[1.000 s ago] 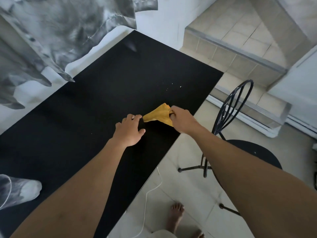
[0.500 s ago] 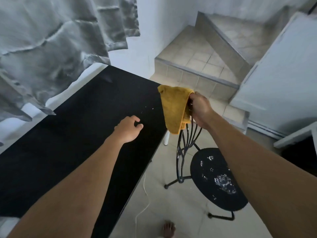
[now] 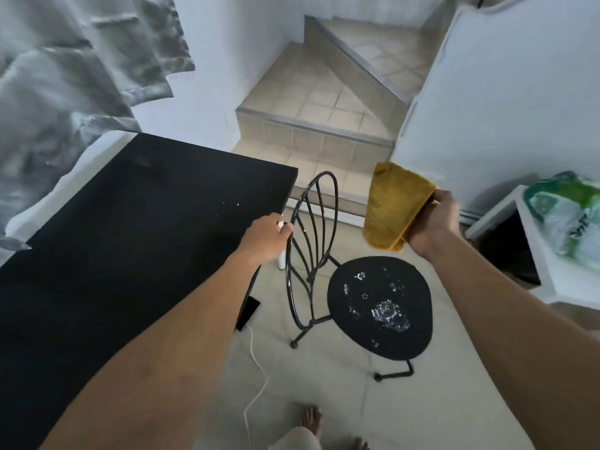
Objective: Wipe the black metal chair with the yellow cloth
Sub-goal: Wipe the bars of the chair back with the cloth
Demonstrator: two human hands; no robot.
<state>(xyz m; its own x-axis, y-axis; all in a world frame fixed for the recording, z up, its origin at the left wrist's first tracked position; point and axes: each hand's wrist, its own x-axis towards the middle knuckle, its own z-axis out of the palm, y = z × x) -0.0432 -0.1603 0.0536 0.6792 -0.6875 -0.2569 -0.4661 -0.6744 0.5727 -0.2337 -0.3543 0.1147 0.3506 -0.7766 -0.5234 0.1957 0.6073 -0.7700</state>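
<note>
The black metal chair stands on the tiled floor beside the table, its round seat spotted with drops of water and its wire backrest toward the table. My left hand grips the left rim of the backrest. My right hand is raised above the seat's far right side and holds the folded yellow cloth, which hangs in the air clear of the chair.
A black table fills the left. A white cable and a dark phone lie on the floor by it. Tiled steps rise behind the chair. A white shelf with a green bag stands right. My bare feet are at the bottom.
My right hand has carried the cloth from the table out to the right above the chair. My left hand has left the table and taken hold of the chair's backrest.
</note>
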